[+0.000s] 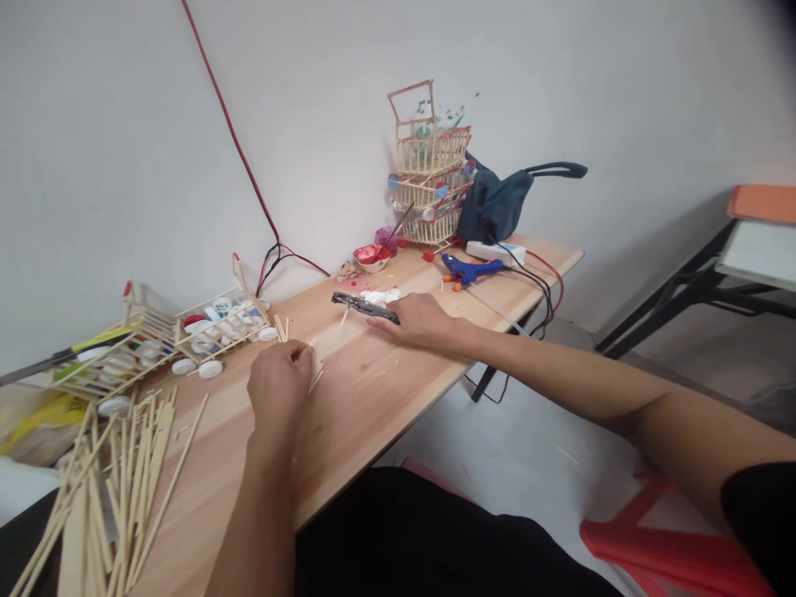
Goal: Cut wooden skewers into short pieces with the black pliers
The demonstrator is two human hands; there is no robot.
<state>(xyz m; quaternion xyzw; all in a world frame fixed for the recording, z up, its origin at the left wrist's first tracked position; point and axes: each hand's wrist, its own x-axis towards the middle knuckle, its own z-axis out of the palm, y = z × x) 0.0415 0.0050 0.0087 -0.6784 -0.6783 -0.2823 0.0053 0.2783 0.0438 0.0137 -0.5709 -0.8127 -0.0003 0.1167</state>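
Note:
My right hand (419,322) grips a dark, slim hand tool (364,308) above the wooden table (354,398); it looks like a cutter, but its exact kind is unclear. A short thin stick (344,316) shows just under the tool's far end. Closer to me, my left hand (279,377) is closed with its fingertips pinched together, and whatever they hold is hidden. Cut wooden sticks (317,376) lie beside its fingers on the tabletop. Two more short pieces (282,329) are just beyond that hand.
Long wooden sticks (140,473) are heaped at the left. Behind them stand stick-built carts (220,323) holding bottle caps. Toward the back are a bowl of red paint (371,257), stacked stick carts (432,178), a blue glue gun (471,269), cables and a dark bag (494,203).

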